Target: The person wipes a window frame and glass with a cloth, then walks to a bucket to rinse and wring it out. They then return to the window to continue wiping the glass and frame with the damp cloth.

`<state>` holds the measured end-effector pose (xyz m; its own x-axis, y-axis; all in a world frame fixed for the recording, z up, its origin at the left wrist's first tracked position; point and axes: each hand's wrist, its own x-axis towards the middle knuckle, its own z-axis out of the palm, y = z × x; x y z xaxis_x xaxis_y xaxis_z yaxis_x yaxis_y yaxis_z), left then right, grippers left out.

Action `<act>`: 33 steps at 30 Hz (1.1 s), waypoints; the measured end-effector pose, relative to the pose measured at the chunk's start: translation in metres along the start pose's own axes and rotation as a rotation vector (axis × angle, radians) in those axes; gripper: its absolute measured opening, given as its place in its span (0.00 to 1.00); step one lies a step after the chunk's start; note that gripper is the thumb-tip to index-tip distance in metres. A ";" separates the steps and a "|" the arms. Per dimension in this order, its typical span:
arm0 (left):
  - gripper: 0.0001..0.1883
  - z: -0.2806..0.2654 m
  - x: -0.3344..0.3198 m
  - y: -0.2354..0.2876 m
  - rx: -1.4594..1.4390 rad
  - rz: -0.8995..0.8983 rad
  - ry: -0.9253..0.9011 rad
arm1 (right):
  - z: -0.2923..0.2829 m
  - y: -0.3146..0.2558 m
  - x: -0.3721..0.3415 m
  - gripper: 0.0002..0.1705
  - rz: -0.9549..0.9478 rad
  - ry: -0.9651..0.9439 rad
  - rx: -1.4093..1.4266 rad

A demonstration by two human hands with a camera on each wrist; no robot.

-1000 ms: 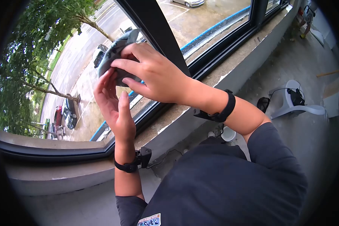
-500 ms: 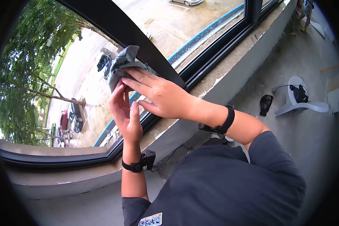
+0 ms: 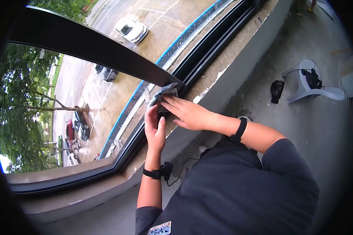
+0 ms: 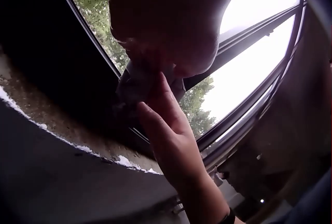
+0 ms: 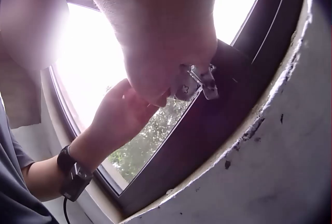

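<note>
left hand (image 3: 155, 131) and right hand (image 3: 192, 114), fingers extended against the cloth (image 3: 157, 96), have moved down the black post (image 3: 98, 49).

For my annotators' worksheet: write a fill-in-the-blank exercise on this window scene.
The left hand and right hand are at a crumpled grey patterned cloth beside a ____ window frame.
In the head view, the uppermost car is ____.
Leafy green trees stand along the head view's ____ side.
Answers: black; white; left.
</note>
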<state>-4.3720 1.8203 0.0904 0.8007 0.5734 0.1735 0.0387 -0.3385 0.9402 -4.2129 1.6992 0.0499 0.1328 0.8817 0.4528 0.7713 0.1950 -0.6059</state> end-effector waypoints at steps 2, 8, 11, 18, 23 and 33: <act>0.26 -0.002 0.001 0.001 -0.006 -0.029 0.000 | -0.002 0.001 0.000 0.48 -0.009 0.036 0.023; 0.21 -0.006 0.006 0.016 -0.428 -0.237 0.107 | -0.008 -0.007 0.008 0.43 0.002 0.134 0.050; 0.22 -0.013 0.006 0.028 -0.564 -0.283 0.129 | -0.009 -0.016 0.016 0.41 -0.040 0.226 -0.004; 0.24 -0.019 0.003 0.041 -0.578 -0.246 0.168 | -0.010 -0.034 0.040 0.41 -0.107 0.293 0.016; 0.27 -0.023 -0.001 0.046 -0.539 -0.160 0.201 | -0.009 -0.047 0.053 0.41 -0.120 0.291 0.038; 0.32 -0.055 -0.010 0.077 -1.113 -0.204 0.173 | -0.005 -0.071 0.078 0.40 -0.233 0.287 -0.010</act>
<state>-4.4097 1.8293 0.1769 0.7436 0.6663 -0.0549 -0.4615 0.5710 0.6789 -4.2543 1.7518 0.1321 0.1209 0.6575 0.7437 0.8075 0.3706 -0.4590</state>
